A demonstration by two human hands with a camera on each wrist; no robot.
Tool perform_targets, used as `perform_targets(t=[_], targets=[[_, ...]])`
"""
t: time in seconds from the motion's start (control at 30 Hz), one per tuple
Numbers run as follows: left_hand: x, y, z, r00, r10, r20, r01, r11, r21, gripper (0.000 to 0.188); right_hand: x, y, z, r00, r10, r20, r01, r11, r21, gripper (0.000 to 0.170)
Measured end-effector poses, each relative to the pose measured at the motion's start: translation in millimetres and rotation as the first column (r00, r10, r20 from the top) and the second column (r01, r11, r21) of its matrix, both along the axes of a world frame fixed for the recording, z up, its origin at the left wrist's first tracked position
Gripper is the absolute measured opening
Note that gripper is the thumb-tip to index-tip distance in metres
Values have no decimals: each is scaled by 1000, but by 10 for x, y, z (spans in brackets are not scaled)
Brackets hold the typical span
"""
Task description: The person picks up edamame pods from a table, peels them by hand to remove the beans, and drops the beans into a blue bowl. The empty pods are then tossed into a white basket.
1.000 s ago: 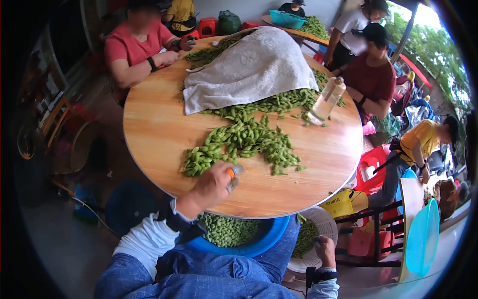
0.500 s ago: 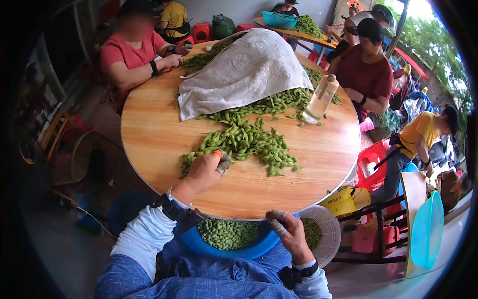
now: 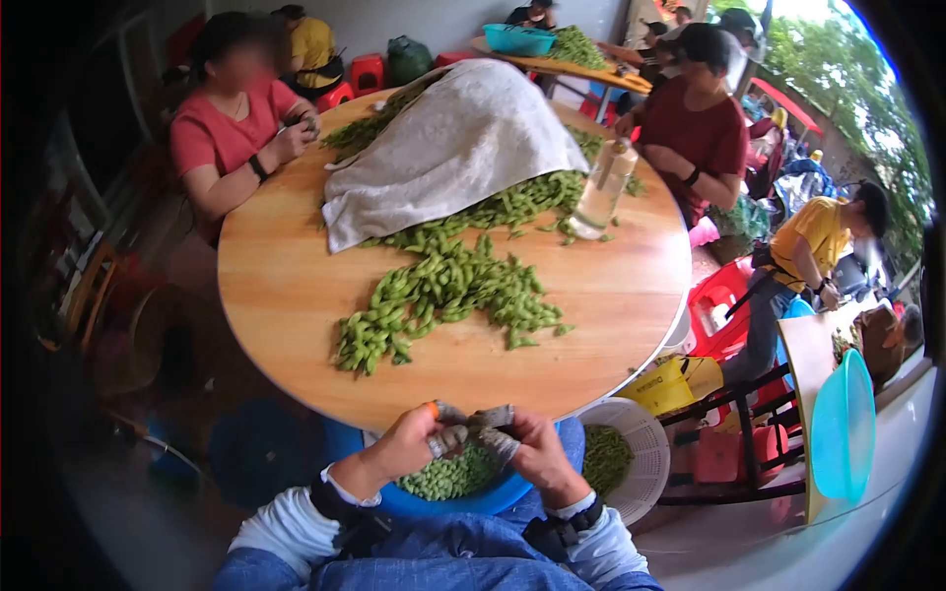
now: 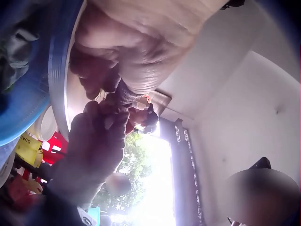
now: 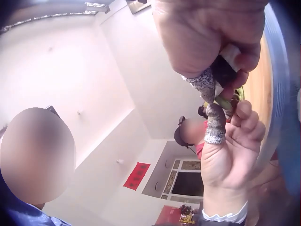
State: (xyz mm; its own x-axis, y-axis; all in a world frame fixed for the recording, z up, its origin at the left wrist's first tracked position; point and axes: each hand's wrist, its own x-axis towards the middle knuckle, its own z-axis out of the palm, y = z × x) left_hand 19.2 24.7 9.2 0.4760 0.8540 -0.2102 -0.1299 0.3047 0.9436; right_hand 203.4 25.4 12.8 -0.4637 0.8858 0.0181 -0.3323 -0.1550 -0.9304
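Note:
My left hand (image 3: 406, 445) and right hand (image 3: 539, 455) meet fingertip to fingertip above the blue basin (image 3: 498, 500) at the table's near edge. Knitted grey covers sit on some fingers and thumbs, and an orange band on one left finger. In the right wrist view, a green edamame pod (image 5: 225, 102) shows between the joined fingertips, pinched by both hands and mostly hidden. Shelled green beans (image 3: 443, 480) fill the basin below. On the round wooden table (image 3: 601, 315), a loose heap of edamame pods (image 3: 434, 291) lies just beyond my hands.
A grey towel (image 3: 463, 148) covers a bigger pile of pods at the back, beside a clear bottle (image 3: 603, 192). A white basket (image 3: 650, 448) with green husks stands right of the basin. People (image 3: 236, 138) sit around the table. A yellow bag (image 3: 662, 386) is at the right.
My left hand has drawn back from the pod heap to the table's near edge. The right hand has come up from the white basket and joined it. The view has shifted slightly.

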Motion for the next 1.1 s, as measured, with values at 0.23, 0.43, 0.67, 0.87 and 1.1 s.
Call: perform_targets(t=[0.23, 0.43, 0.67, 0.87, 1.1], targets=[[-120, 1, -11, 934, -335, 123, 353, 920, -171, 17, 61, -19, -38, 994, 100, -36, -99, 995, 19, 22], [-68, -51, -132, 969, -224, 100, 228, 973, -30, 17, 79, -70, 52, 980, -45, 194, 56, 997, -52, 26], [15, -169, 10, 782, 343, -520, 209, 642, 738, 26, 60, -148, 96, 990, 47, 132, -32, 993, -111, 24], [-33, -170, -10, 692, 342, -635, 334, 628, 703, 34, 1, -171, 169, 990, 18, 142, 3, 989, -149, 21], [-53, -133, 46, 792, 129, -597, 290, 781, 553, 30, -17, -143, 38, 981, 27, 193, -8, 995, -95, 15]])
